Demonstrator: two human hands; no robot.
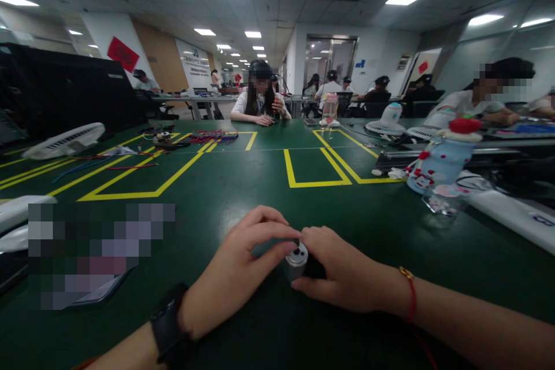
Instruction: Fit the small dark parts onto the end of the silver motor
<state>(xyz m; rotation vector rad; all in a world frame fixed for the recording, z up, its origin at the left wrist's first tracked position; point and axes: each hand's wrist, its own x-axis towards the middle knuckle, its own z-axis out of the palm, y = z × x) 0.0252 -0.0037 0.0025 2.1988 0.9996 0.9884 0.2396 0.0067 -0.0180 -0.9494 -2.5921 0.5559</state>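
Observation:
A small silver metal cylinder [296, 265], which looks like a little electric motor, stands upright near the front of the green table. Dark holes show in its top face. My right hand [342, 266] wraps around its right side, with thumb and fingers pressed to it. From the left, my left hand [247, 260] reaches over the top, thumb and forefinger pinched on a tiny dark part [297, 241] at the cylinder's upper end. The fingertips partly hide that part, so its exact kind is unclear.
Yellow tape [316, 184] marks the green table [208, 225]. Bundled red and blue wires [214, 137] lie farther back. To the right stands a light blue bottle [446, 159]; a blurred-out phone-like slab [102, 289] lies left. A person [260, 98] sits opposite.

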